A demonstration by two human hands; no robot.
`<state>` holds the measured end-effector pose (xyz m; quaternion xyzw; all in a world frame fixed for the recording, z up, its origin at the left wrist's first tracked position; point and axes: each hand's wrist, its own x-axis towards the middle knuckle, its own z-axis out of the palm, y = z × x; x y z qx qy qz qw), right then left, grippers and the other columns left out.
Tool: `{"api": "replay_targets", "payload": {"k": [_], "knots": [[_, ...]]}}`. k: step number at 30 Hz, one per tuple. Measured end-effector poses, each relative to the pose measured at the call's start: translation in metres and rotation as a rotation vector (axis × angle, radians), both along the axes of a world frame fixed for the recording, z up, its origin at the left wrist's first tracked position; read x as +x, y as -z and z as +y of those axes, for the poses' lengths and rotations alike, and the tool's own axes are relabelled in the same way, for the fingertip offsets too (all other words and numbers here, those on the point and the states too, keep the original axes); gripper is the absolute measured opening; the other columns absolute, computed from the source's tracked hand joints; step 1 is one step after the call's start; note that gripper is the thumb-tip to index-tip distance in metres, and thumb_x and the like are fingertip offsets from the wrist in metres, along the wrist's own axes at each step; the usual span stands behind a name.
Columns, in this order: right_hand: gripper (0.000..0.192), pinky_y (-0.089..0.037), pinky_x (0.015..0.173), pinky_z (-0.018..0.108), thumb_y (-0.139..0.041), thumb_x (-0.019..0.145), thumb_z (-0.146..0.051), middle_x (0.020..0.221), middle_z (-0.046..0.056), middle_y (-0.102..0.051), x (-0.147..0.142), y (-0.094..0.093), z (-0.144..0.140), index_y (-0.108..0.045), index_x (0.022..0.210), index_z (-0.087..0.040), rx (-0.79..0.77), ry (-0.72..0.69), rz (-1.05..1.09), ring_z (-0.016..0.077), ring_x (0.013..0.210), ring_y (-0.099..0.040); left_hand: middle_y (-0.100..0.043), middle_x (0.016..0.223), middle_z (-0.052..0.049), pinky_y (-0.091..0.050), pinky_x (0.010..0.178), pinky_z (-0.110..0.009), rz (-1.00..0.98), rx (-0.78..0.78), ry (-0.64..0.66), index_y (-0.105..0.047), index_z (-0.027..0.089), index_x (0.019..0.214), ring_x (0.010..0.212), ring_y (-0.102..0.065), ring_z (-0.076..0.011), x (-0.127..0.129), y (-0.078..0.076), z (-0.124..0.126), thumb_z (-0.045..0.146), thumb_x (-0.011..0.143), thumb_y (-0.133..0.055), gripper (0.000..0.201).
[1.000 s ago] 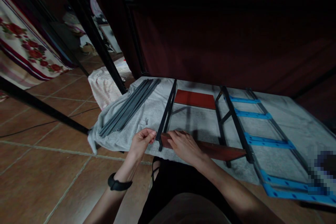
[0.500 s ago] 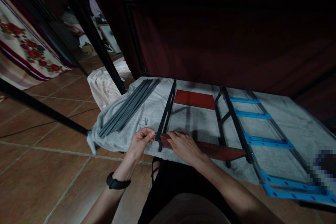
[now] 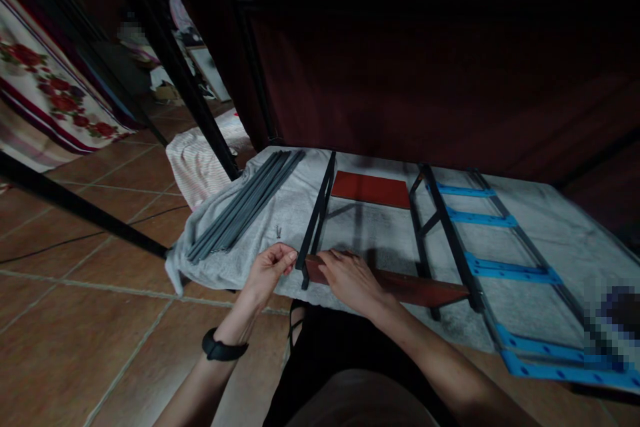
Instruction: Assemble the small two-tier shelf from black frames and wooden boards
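Note:
A black metal frame (image 3: 311,220) stands on a grey cloth, with a reddish-brown board (image 3: 420,290) set across its near side. My right hand (image 3: 353,277) lies over the board's left end, fingers curled over its top edge. Beside the frame's left upright, my left hand (image 3: 274,267) is closed in a pinch; whatever its fingertips hold is too small to make out. A red-orange panel (image 3: 370,189) sits at the frame's far side. Several small dark screw-like pieces (image 3: 279,232) lie on the cloth just beyond my left hand.
A bundle of grey tubes (image 3: 245,207) rests on the cloth (image 3: 285,207) to the left. Blue-barred rails (image 3: 515,273) lie to the right. Black bed posts (image 3: 90,207) slant across the left side above a tiled floor (image 3: 65,333). A dark red curtain (image 3: 425,93) hangs behind.

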<state>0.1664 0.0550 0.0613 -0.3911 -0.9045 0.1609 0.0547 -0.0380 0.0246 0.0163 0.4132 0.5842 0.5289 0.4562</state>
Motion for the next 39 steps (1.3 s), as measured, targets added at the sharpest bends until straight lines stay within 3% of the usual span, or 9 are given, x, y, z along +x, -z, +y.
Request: {"api": "replay_targets", "payload": {"k": [7, 11, 17, 26, 32, 39], "knots": [[0.03, -0.046, 0.085, 0.033, -0.037, 0.105, -0.022, 0.112, 0.008, -0.073, 0.0, -0.002, 0.001, -0.063, 0.119, -0.019, -0.015, -0.004, 0.012, 0.0219, 0.1, -0.069, -0.056, 0.062, 0.003, -0.04, 0.06, -0.024, 0.104, 0.134, 0.006, -0.068, 0.018, 0.079, 0.061, -0.049, -0.0117, -0.001, 0.005, -0.003, 0.046, 0.075, -0.077, 0.03], [0.031, -0.046, 0.087, 0.033, -0.036, 0.105, -0.022, 0.113, 0.009, -0.073, 0.0, -0.003, 0.001, -0.063, 0.12, -0.019, -0.023, -0.003, 0.007, 0.0222, 0.103, -0.069, -0.058, 0.064, 0.002, -0.04, 0.061, -0.025, 0.058, 0.075, 0.017, -0.068, 0.018, 0.084, 0.061, -0.05, -0.012, 0.0, 0.003, -0.004, 0.049, 0.078, -0.075, 0.033], [0.031, -0.046, 0.087, 0.034, -0.036, 0.105, -0.021, 0.112, 0.009, -0.073, 0.0, -0.002, 0.001, -0.063, 0.12, -0.019, -0.022, -0.001, 0.016, 0.0221, 0.101, -0.069, -0.049, 0.056, 0.004, -0.032, 0.052, -0.022, 0.036, -0.023, 0.045, -0.059, 0.017, 0.069, 0.052, -0.039, -0.0087, 0.002, -0.001, -0.002, 0.056, 0.076, -0.075, 0.042], [0.028, -0.046, 0.086, 0.033, -0.04, 0.103, -0.02, 0.115, 0.008, -0.073, -0.001, -0.005, 0.002, -0.063, 0.119, -0.019, -0.077, 0.0, 0.01, 0.0222, 0.104, -0.069, -0.055, 0.068, 0.002, -0.039, 0.062, -0.025, 0.086, 0.146, 0.006, -0.065, 0.018, 0.083, 0.064, -0.048, -0.0129, 0.001, 0.017, -0.003, 0.053, 0.079, -0.073, 0.036], [0.03, -0.045, 0.094, 0.036, -0.037, 0.105, -0.022, 0.115, 0.009, -0.072, -0.001, -0.001, 0.001, -0.062, 0.121, -0.019, -0.019, -0.004, 0.001, 0.0223, 0.105, -0.068, -0.055, 0.069, 0.001, -0.04, 0.061, -0.026, 0.132, 0.086, 0.089, -0.065, 0.019, 0.086, 0.064, -0.049, -0.014, -0.004, 0.008, -0.003, 0.055, 0.083, -0.068, 0.037], [0.029, -0.044, 0.101, 0.038, -0.037, 0.106, -0.026, 0.109, 0.01, -0.073, 0.002, 0.002, -0.003, -0.063, 0.113, -0.017, 0.064, 0.026, -0.048, 0.0227, 0.102, -0.069, -0.046, 0.065, 0.002, -0.036, 0.062, -0.027, 0.337, 0.07, 0.135, -0.052, 0.022, 0.07, 0.063, -0.044, -0.0156, -0.002, 0.006, -0.003, 0.059, 0.089, -0.057, 0.042]]}}
